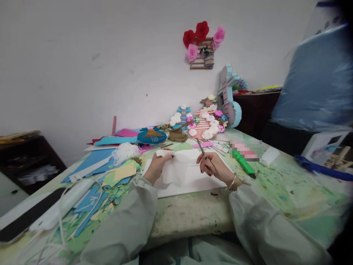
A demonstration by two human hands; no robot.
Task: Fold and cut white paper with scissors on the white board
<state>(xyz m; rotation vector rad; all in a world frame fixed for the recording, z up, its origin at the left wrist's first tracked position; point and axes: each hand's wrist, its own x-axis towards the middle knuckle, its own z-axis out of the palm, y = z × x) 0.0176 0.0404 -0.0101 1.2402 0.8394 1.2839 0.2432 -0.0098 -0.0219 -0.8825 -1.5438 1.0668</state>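
While the head view takes in the whole worktable (190, 217), a white sheet (198, 181) lies flat near its front edge, and every place here is told from that sheet. Above its left part, the left hand (159, 166) pinches a thin white tissue paper (175, 171) between thumb and fingers, the paper hanging loosely down toward the sheet. Above its right part, the right hand (213, 165) is closed round a slim grey tool (201, 146), whose exact kind I cannot tell; a bracelet (233, 181) circles that wrist. Left of the sheet are a tangle of white string (125, 154), blue and green paper scraps (114, 195) and, further off, a white power strip (64, 206). Right of it lies a green-handled cutter (244, 165), partly covered by a pixelated patch. Beyond it stand a pink craft piece with paper flowers (202, 123) and a light-blue guitar-shaped model (228, 97); higher up behind it, red and pink paper roses (202, 31) trim a stick frame (202, 67) on the wall
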